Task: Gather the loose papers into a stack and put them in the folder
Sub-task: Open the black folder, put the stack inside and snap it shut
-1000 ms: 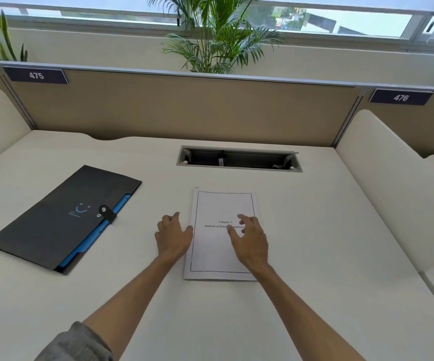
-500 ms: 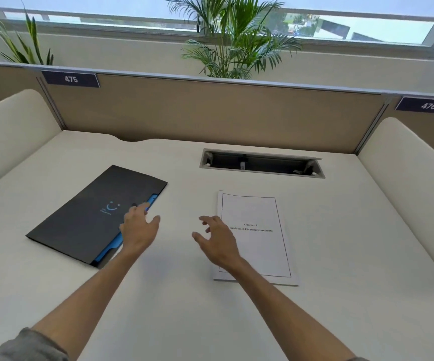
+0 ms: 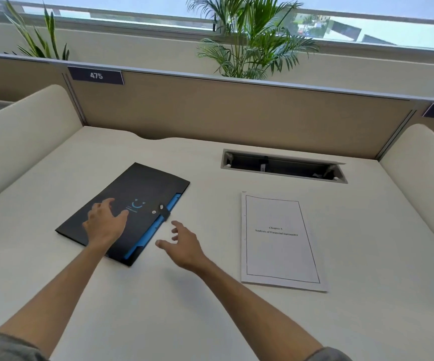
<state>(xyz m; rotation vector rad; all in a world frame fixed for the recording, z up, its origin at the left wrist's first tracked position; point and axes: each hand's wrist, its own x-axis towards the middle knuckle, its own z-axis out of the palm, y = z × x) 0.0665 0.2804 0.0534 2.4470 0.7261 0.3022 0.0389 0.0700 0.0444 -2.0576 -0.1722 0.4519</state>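
Bare forearms — grey sleeves (image 3: 4,346) pushed up near elbows, both arms.

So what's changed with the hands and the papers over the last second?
Both hands left the paper stack and moved left to the black folder. The left hand now lies on its cover; the right hand hovers open beside its snap strap. Stack and folder haven't moved; the folder is still shut.

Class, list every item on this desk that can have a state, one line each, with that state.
folder: closed, strap snapped, flat on the desk.
papers: stacked, outside the folder, untouched.
left hand: open, over the folder.
right hand: open, empty, beside the folder.
cable tray: lid open.
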